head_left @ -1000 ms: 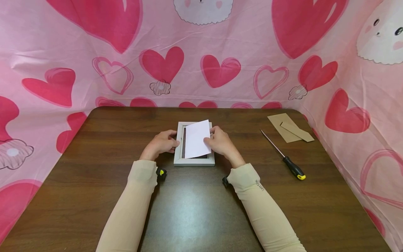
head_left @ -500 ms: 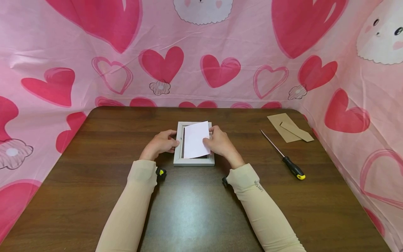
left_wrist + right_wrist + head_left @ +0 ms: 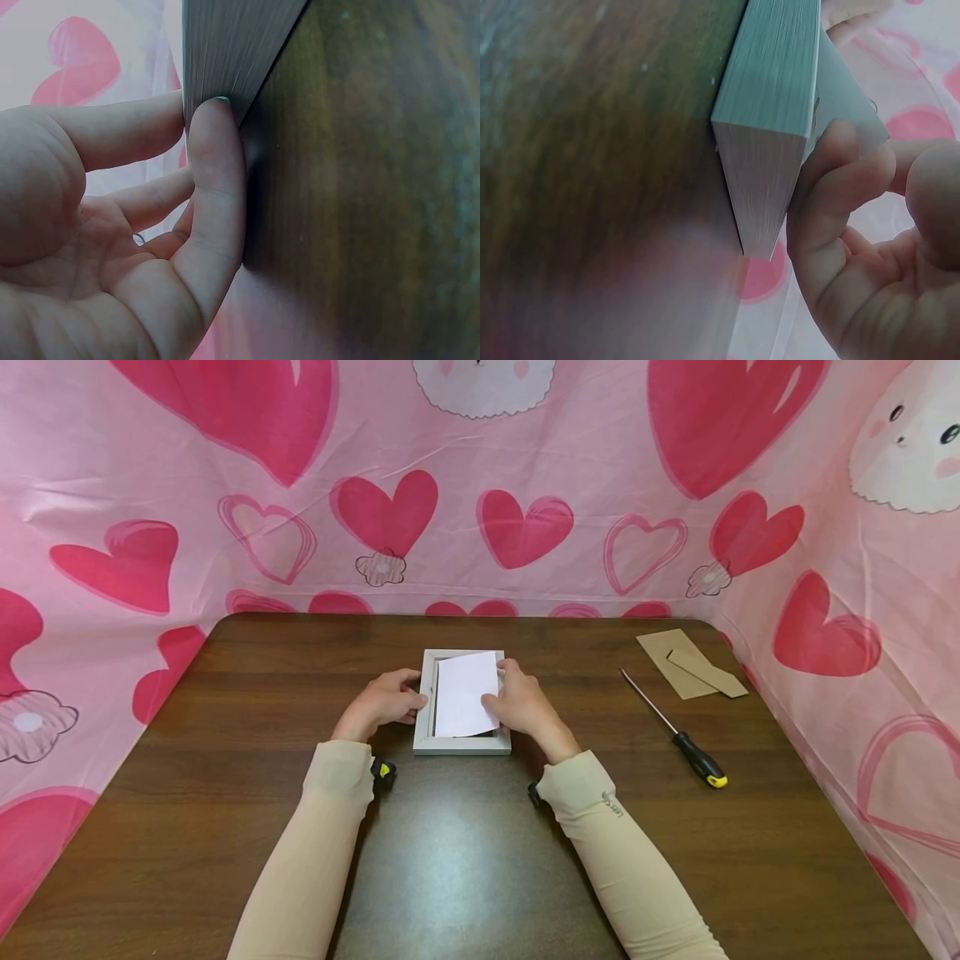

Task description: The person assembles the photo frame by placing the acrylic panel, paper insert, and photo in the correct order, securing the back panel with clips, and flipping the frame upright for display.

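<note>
A pale grey frame (image 3: 461, 746) lies flat on the table, with a white sheet (image 3: 467, 693) slightly askew over its opening. At the frame's left side is the left hand (image 3: 382, 700); in the left wrist view this hand (image 3: 150, 217) has its thumb and a finger against the frame's side (image 3: 225, 52). The right hand (image 3: 525, 700) pinches the sheet's right edge, its thumb on top. The right wrist view shows the sheet (image 3: 847, 105) tilted up from the frame (image 3: 769, 82), between the curled fingers of the right hand (image 3: 862, 217).
To the right on the brown table (image 3: 262, 777) lies a screwdriver (image 3: 699, 760) with a black and yellow handle. Behind it are a brown board (image 3: 663, 647) and a folded-looking brown strip (image 3: 708, 672). A pink heart-patterned cloth (image 3: 450, 443) hangs around the table.
The white sheet has turned a little and moved left and lower over the frame's opening. The right hand has shifted slightly left with it; the left hand has stayed in place.
</note>
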`<state>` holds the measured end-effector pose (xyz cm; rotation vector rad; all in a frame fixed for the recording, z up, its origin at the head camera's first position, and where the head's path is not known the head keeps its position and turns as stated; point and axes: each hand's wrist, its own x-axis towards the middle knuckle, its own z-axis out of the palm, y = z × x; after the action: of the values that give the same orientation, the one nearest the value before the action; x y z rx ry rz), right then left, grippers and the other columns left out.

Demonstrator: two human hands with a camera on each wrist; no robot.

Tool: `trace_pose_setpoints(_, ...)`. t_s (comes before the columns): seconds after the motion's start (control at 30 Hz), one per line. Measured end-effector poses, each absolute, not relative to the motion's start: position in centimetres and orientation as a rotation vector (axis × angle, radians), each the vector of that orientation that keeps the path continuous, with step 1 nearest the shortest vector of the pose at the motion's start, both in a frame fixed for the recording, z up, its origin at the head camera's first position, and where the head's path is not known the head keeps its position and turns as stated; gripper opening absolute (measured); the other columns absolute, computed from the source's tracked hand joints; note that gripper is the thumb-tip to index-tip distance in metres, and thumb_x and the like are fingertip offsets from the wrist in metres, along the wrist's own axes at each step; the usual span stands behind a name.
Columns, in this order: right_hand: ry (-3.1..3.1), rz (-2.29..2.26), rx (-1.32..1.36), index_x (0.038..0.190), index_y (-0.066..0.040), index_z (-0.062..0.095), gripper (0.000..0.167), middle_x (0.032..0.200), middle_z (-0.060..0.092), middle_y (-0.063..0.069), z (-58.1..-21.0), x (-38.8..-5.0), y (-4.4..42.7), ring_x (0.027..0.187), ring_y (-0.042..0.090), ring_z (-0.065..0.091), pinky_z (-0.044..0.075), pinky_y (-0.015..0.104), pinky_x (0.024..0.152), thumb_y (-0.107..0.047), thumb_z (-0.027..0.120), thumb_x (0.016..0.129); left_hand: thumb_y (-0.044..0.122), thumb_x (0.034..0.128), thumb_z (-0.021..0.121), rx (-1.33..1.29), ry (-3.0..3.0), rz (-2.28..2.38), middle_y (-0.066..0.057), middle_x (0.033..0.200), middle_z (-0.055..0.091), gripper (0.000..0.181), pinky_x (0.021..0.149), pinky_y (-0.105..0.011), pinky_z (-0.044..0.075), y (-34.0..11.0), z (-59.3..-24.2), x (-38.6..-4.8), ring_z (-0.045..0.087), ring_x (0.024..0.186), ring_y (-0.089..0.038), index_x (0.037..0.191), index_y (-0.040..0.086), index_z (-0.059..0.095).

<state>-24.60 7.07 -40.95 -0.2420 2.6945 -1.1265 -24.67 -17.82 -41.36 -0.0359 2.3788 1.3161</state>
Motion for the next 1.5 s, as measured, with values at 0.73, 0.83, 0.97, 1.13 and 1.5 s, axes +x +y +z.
trace_pose_setpoints(0.73,2.643,-1.007,-0.446,0.161,0.001,0.035,0.074,0.07,0.065,0.011,-40.6,-24.1,7.4,0.051,0.018,0.065,0.061,0.035,0.073,-0.013,0.068,0.097,0.018,0.1066,0.064,-0.057,2.375,1.297,-0.021,0.126,0.058,0.063,0.104,-0.044,0.058,-17.86,-41.37,-24.75,0.067,0.108,-0.032,0.163,0.006,0.038)
trace_pose_setpoints(0.83,2.655,-0.97,-0.454,0.163,0.0,0.034,0.075,0.075,0.066,0.011,-40.65,-24.17,7.3,0.055,0.018,0.065,0.059,0.039,0.09,-0.016,0.069,0.099,0.017,0.1066,0.064,-0.058,2.371,1.298,-0.021,0.126,0.058,0.064,0.104,-0.044,0.058,-17.86,-41.33,-24.76,0.066,0.108,-0.032,0.163,0.006,0.037)
trace_pose_setpoints(0.97,2.692,-0.922,-0.489,0.161,0.0,0.04,0.07,0.114,0.074,0.02,-40.7,-24.16,7.2,0.086,0.022,0.069,0.054,0.043,0.106,-0.018,0.069,0.1,0.017,0.1065,0.064,-0.055,2.366,1.3,-0.021,0.126,0.058,0.064,0.104,-0.044,0.058,-17.87,-41.34,-24.82,0.067,0.108,-0.032,0.163,0.006,0.037)
trace_pose_setpoints(1.13,2.702,-0.901,-0.5,0.158,-0.002,0.047,0.062,0.111,0.074,0.019,-40.72,-24.07,7.13,0.09,0.025,0.066,0.055,0.042,0.101,-0.019,0.068,0.102,0.017,0.1062,0.064,-0.052,2.358,1.309,-0.021,0.126,0.058,0.064,0.104,-0.044,0.058,-17.87,-41.38,-24.86,0.067,0.109,-0.032,0.163,0.006,0.037)
trace_pose_setpoints(1.5,2.713,-0.864,-0.501,0.155,-0.008,0.055,0.055,0.081,0.065,0.009,-40.76,-23.94,6.91,0.066,0.018,0.058,0.053,0.034,0.073,-0.018,0.068,0.103,0.017,0.1063,0.064,-0.062,2.355,1.314,-0.021,0.125,0.058,0.063,0.104,-0.044,0.058,-17.84,-41.35,-24.81,0.067,0.108,-0.031,0.163,0.006,0.037)
